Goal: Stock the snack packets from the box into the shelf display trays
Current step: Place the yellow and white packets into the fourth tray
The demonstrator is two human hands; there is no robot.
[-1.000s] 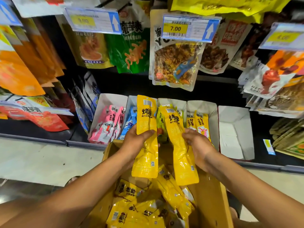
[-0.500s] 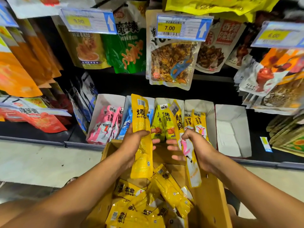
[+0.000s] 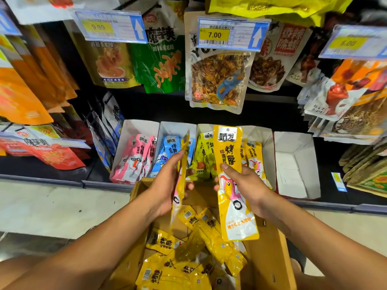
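Both hands are pinching one yellow packet each, up above the box [image 3: 270,248] and right in front of the trays. The left hand [image 3: 167,185] has the left packet [image 3: 183,149] turned edge-on, and the right hand [image 3: 245,185] holds the right packet [image 3: 228,147] face-out with the thumb across the print. I'd flip the left one round first so both fronts match. Then slide them upright, logo end up, into the yellow tray [image 3: 266,143] where the same packets [image 3: 254,155] already stand. Watch the greenish tray [image 3: 202,130] next door (the colours are close, easy to mix up). If the yellow one looks packed, the empty tray [image 3: 293,164] beside it seems the obvious overflow. Plenty of loose packets [image 3: 188,268] left in the box, so go one per hand.
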